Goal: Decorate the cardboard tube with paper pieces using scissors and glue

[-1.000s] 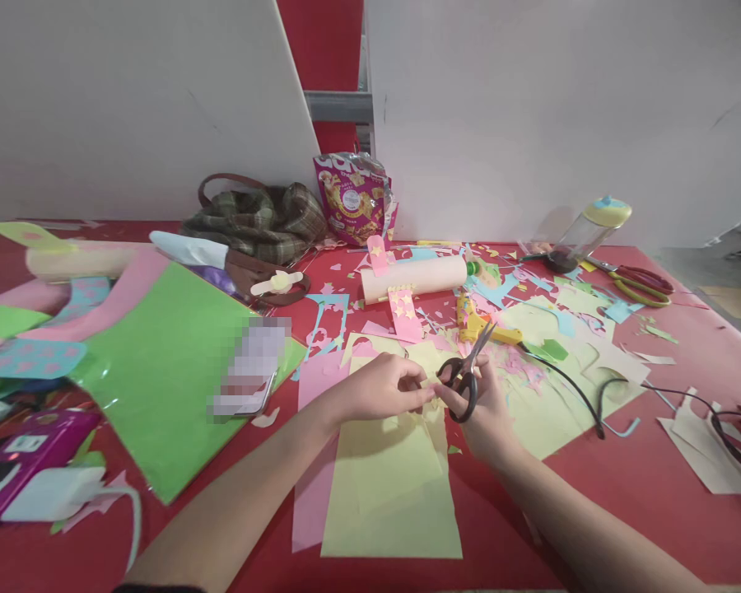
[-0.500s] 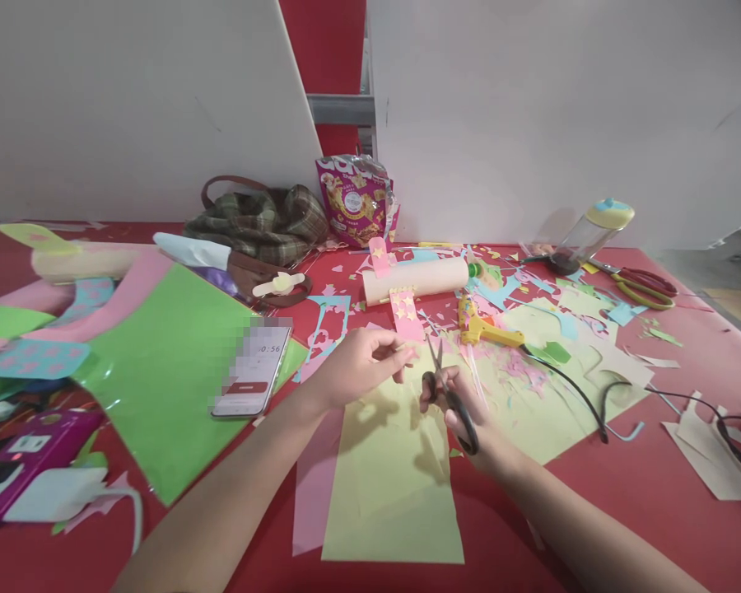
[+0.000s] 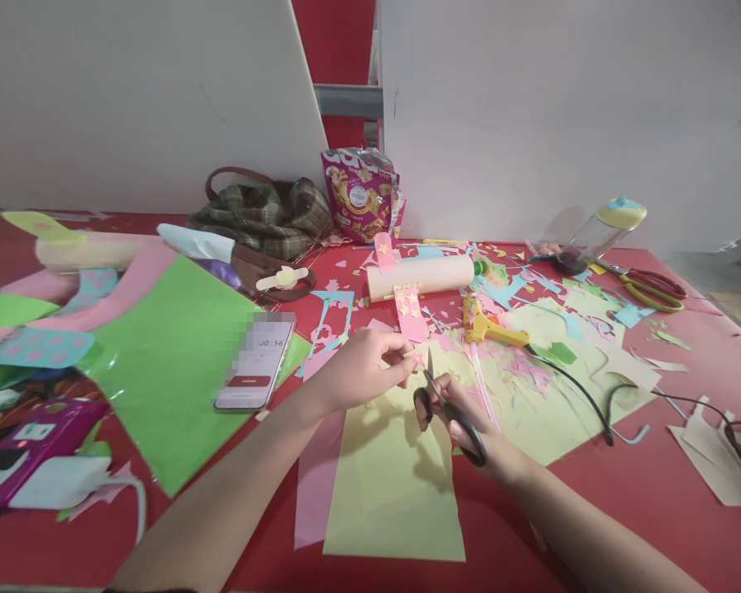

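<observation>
My right hand (image 3: 457,412) grips dark-handled scissors (image 3: 431,380), their blades pointing up and slightly apart. Close to the blades, my left hand (image 3: 376,366) pinches a tiny piece, apparently pale paper, too small to make out well. Both hands hover over a pale yellow sheet (image 3: 395,494), which overlaps a pink sheet (image 3: 314,494). Behind them lies a cream paper tube (image 3: 426,277) with a pink strip with yellow stars (image 3: 411,313) against its front. A yellow glue gun (image 3: 491,329) lies right of the strip.
A phone (image 3: 256,362) rests on green sheets (image 3: 166,387) at left. Farther back are a plaid bag (image 3: 265,216) and a snack bag (image 3: 361,193). Paper scraps, a black cable (image 3: 574,387), a clear bottle (image 3: 596,239) and red-and-yellow-handled scissors (image 3: 651,288) occupy the right.
The scissors' blades have come closer together and nearer my left fingertips. The whole view has shifted slightly.
</observation>
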`<state>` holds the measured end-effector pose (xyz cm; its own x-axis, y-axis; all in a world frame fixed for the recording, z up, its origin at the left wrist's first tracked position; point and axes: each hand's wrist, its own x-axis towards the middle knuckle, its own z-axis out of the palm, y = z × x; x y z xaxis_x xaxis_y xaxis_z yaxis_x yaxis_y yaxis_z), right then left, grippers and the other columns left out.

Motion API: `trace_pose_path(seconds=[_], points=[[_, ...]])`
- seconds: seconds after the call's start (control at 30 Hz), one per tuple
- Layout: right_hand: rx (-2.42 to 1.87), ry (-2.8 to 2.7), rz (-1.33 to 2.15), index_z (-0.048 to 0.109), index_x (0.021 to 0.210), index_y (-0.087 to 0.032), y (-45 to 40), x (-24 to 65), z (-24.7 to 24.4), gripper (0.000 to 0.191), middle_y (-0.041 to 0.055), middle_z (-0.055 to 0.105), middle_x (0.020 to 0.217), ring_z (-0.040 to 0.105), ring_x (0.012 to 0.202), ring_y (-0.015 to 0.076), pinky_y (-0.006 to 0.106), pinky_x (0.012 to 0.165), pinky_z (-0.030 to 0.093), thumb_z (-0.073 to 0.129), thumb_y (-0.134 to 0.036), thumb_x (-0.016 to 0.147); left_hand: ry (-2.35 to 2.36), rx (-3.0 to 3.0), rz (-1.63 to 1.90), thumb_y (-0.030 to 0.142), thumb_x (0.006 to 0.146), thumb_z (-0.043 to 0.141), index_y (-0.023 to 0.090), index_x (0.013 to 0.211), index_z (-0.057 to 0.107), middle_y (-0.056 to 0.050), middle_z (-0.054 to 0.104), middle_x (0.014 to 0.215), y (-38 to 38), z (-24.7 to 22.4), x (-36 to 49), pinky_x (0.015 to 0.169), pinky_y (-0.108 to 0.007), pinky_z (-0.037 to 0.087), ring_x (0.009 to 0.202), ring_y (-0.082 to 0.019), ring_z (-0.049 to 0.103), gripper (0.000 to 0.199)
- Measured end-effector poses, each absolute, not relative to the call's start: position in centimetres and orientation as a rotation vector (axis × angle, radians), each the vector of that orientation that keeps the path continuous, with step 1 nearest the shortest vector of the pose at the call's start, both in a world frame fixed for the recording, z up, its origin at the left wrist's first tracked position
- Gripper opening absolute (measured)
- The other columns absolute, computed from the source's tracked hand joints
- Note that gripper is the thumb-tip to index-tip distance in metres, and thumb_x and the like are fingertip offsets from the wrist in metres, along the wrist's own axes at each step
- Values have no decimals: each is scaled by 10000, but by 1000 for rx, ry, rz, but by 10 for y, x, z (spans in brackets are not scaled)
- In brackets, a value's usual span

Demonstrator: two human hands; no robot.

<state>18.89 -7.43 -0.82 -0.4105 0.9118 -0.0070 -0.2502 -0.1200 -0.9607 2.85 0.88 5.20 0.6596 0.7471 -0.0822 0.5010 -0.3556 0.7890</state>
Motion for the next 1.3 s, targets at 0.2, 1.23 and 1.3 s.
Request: trace_pose_path(seconds=[0.2,1.23,1.3], points=[[-796,-1213,1709,347,842,-242,-74,189,-10,317,25,389,806,358,698,158,294,637,318,514,-482,718,959,2065,373,243,763,408,160,597,516,19,587,593,8,52,29,579,-199,381,601,-100,536,214],[-802,-1197,1583,349,819,-250,-77,186,-18,295,30,441,773,415,727,194,329,666,323,442,-518,739,908,1890,524,277,788,407,153,613,517,17,555,587,3,41,38,596,-201,401,588,-86,526,241],[-806,-1201,1590,351,824,-249,-78,186,-17,289,31,441,769,417,730,197,335,674,327,439,-512,743,893,1886,528,269,789,405,153,600,507,18,549,586,4,41,38,603,-201,401,591,-85,525,244]])
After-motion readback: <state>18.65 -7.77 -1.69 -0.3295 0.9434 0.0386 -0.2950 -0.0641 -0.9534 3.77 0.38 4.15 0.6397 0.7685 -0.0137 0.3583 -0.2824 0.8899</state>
